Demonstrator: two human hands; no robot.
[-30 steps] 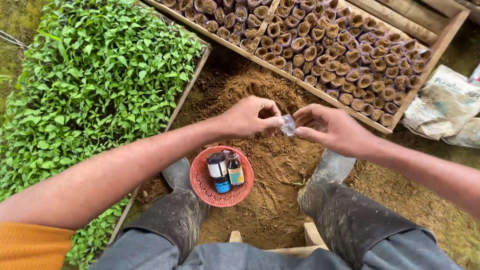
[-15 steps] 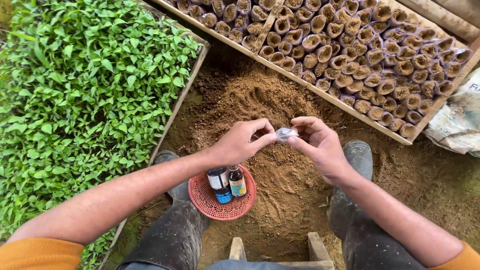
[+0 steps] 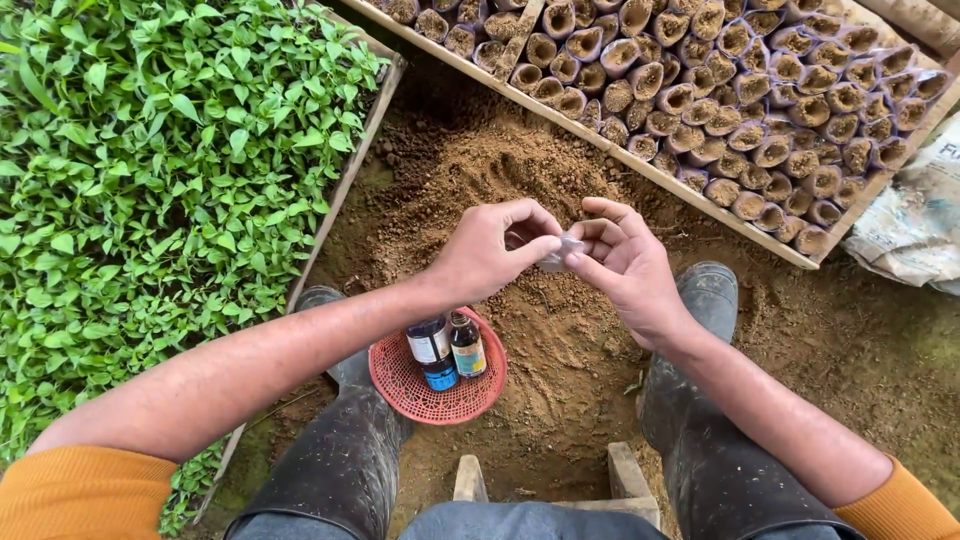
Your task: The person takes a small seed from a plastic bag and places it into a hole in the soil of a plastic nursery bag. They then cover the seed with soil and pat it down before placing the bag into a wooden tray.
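Hands: left hand (image 3: pixel 487 252) and right hand (image 3: pixel 622 265) are pinching a small clear packet (image 3: pixel 560 250) between their fingertips, above the mound of brown soil (image 3: pixel 500 185).
Near: a red mesh basket (image 3: pixel 398 385) is sitting on the soil between the rubber boots (image 3: pixel 345 450), holding two dark bottles (image 3: pixel 447 348).
Left: green seedlings (image 3: pixel 160 170) are filling a wooden frame.
Far: soil-filled nursery pots (image 3: pixel 720 90) are standing packed in rows.
Right: a pale sack (image 3: pixel 915 220) is lying.

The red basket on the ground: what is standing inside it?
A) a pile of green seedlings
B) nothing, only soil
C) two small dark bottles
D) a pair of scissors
C: the red basket between the boots holds two small dark bottles standing upright side by side, just below the hands.
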